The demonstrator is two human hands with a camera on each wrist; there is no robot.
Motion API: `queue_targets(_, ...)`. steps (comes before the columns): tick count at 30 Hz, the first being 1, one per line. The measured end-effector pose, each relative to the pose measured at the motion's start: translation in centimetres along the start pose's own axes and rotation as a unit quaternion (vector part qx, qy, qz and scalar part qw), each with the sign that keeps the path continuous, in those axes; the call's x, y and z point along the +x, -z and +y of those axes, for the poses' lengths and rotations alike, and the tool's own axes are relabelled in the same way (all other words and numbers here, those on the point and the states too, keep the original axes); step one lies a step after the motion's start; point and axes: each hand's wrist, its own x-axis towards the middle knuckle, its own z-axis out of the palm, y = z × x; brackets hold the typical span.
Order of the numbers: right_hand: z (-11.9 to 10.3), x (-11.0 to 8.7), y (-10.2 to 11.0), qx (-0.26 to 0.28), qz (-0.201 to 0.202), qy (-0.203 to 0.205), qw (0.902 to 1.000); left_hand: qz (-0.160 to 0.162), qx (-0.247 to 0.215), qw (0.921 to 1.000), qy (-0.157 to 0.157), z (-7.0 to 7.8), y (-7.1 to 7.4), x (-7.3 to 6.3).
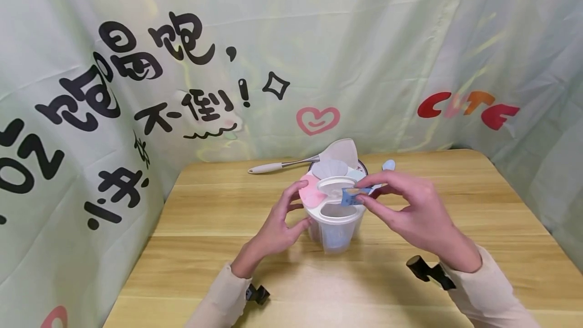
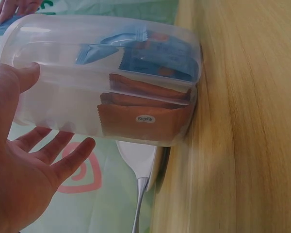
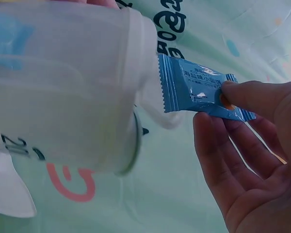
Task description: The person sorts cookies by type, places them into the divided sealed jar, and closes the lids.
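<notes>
A clear, sectioned plastic container [image 1: 337,237] stands upright on the table, its front flip lid [image 1: 336,185] raised above an uncovered opening. My left hand [image 1: 284,221] holds its left side, thumb at the front and fingers around toward the pink lid [image 1: 311,194]. Between thumb and fingers, my right hand [image 1: 412,211] pinches a small blue snack packet [image 1: 354,196] just above the opening. In the right wrist view the packet [image 3: 199,90] looks sealed, with crimped ends. Through the container wall, the left wrist view shows blue packets [image 2: 160,56] and orange-brown packets [image 2: 145,116] in separate compartments.
Behind the container lies a spatula [image 1: 339,153] with a pale handle pointing left. It rests by a dark-rimmed round item [image 1: 363,167], mostly hidden. A pale blue spoon-like tip [image 1: 388,165] shows behind my right hand. A printed cloth [image 1: 364,65] hangs behind the wooden table [image 1: 218,216].
</notes>
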Motion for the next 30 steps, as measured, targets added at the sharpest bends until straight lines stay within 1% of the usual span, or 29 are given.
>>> queue_targets(5, 0.2, 0.0, -0.9, 0.010, -0.020, -0.025, 0.9994, 0.000, -0.001, 1.0000, 0.003, 0.1, 0.0, 0.0)
queue_targets(12, 0.3, -0.1, -1.8, 0.034, -0.034, -0.054, 0.9974, 0.000, -0.004, 1.0000, 0.004, 0.0, 0.0, -0.1)
queue_targets(18, 0.3, -0.4, -2.2, 0.033, -0.041, -0.065, 0.9965, 0.001, -0.005, 1.0000, 0.002, 0.0, -0.1, -0.1)
queue_targets(27, 0.0, -0.4, -2.0, 0.026, -0.026, -0.074, 0.9966, 0.001, 0.001, 1.0000, -0.003, 0.0, 0.0, 0.0)
queue_targets(30, 0.1, -0.3, -1.9, 0.024, -0.020, -0.069, 0.9971, 0.001, -0.001, 1.0000, -0.001, 0.0, 0.0, 0.1)
